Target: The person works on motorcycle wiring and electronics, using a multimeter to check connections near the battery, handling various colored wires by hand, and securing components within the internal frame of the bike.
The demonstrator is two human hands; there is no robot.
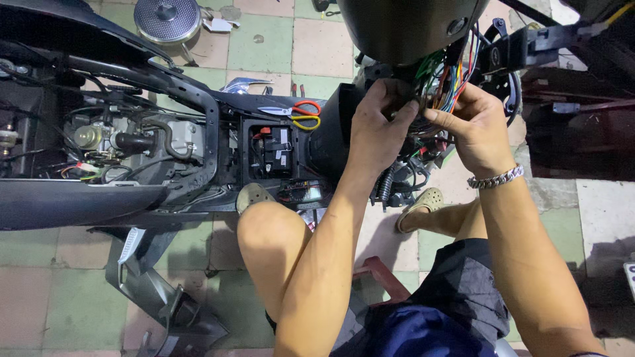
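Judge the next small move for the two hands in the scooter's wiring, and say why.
Probably the left hand steadies the wire bundle while the right hand teases one wire free: both hands already pinch the tangled coloured strands close together.

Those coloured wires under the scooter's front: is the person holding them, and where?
Yes. Both hands grip the bundle of coloured wires near its lower end: the left hand wraps it from one side, the right hand pinches it with its fingers.
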